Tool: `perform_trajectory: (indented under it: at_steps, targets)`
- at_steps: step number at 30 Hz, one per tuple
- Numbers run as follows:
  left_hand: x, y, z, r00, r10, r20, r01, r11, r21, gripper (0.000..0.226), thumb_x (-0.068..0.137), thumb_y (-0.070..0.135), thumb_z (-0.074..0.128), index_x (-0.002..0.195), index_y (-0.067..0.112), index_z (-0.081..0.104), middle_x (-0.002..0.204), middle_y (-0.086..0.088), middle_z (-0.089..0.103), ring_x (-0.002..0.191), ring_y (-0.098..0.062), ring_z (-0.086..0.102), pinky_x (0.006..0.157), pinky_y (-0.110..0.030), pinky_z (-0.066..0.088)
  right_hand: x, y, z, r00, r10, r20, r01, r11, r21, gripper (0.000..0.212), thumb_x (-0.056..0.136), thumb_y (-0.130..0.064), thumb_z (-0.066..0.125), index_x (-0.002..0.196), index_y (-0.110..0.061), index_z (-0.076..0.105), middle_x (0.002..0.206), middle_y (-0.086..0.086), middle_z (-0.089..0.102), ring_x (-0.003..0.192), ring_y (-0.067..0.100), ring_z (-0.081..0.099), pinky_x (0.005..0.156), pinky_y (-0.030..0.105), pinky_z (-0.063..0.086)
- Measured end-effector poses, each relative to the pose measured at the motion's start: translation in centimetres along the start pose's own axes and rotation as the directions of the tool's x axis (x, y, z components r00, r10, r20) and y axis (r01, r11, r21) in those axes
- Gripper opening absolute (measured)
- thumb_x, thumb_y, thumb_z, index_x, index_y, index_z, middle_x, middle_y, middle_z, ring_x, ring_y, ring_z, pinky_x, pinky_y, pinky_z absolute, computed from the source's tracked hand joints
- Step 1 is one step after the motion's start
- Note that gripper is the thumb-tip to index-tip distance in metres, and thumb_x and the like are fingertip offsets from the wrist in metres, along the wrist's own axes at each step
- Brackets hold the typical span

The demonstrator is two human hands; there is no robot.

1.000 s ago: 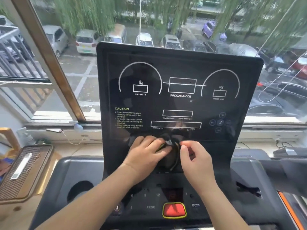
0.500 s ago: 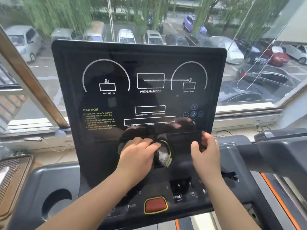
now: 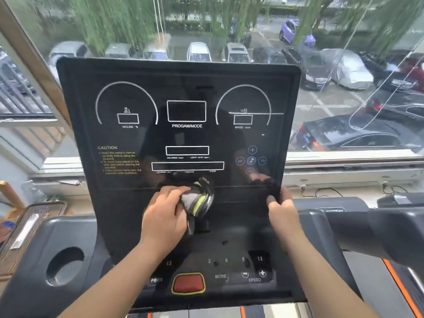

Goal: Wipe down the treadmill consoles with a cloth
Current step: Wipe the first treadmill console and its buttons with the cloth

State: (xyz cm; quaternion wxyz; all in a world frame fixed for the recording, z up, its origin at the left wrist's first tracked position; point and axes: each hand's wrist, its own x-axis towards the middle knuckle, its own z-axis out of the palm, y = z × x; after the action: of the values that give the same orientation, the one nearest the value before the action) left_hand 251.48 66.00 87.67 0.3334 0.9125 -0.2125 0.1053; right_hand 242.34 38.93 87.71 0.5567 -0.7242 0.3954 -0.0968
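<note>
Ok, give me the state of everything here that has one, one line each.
console: upright, displays dark.
cloth: bunched, pressed against the console below the displays.
left hand: grips the cloth.
right hand: grips the console's right edge.
red button: untouched.

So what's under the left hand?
A bunched grey-and-yellow cloth, gripped by the left hand against the console. The console surface beneath it is covered.

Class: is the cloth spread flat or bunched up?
Bunched up. The cloth shows crumpled folds, gripped by the left hand against the console.
</note>
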Motion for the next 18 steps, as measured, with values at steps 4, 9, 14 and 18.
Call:
perform_trajectory:
  at_steps: [4,9,14,18]
  targets:
    - [0.1,2.3,1.4,0.991,-0.119,-0.06,0.12,0.993,0.016,0.045,0.086,0.019,0.045,0.125,0.019,0.068,0.11,-0.001,0.065,0.103,-0.031,0.063,0.087,-0.045,0.054,0.5,0.9,-0.7,0.999,-0.034,0.026,0.036,0.996,-0.079,0.051,0.108,-0.032,0.035,0.158,-0.037,0.031,0.148,-0.002,0.052,0.134,0.031,0.05,0.113,0.043,0.038]
    - [0.9,6.2,3.5,0.997,-0.073,-0.001,0.073,0.996,0.043,0.056,0.086,0.034,0.032,0.125,0.018,0.07,0.107,-0.002,0.068,0.099,-0.032,0.065,0.085,-0.043,0.054,1.2,1.7,-1.6,0.995,-0.036,0.091,0.033,0.999,0.035,0.041,0.106,-0.041,0.035,0.145,-0.045,0.047,0.141,-0.004,0.062,0.134,0.027,0.053,0.118,0.049,0.04]
    - [1.0,9.4,6.2,0.997,0.043,0.064,-0.047,0.997,0.054,0.041,0.091,0.028,0.047,0.125,0.022,0.07,0.106,0.001,0.068,0.098,-0.028,0.065,0.086,-0.039,0.053,2.1,1.7,-1.9,0.991,-0.036,0.132,0.032,0.999,0.03,0.036,0.11,-0.039,0.032,0.144,-0.032,0.044,0.135,0.001,0.057,0.13,0.027,0.05,0.115,0.045,0.037]
    - [1.2,8.2,5.3,0.989,0.088,0.114,-0.1,0.99,0.101,0.043,0.092,0.034,0.042,0.127,0.032,0.066,0.111,0.011,0.068,0.105,-0.018,0.063,0.091,-0.037,0.053,2.5,1.8,-1.9,0.989,-0.028,0.142,0.024,0.999,0.033,0.027,0.109,-0.04,0.032,0.132,-0.038,0.046,0.12,0.003,0.062,0.12,0.029,0.056,0.109,0.05,0.044]
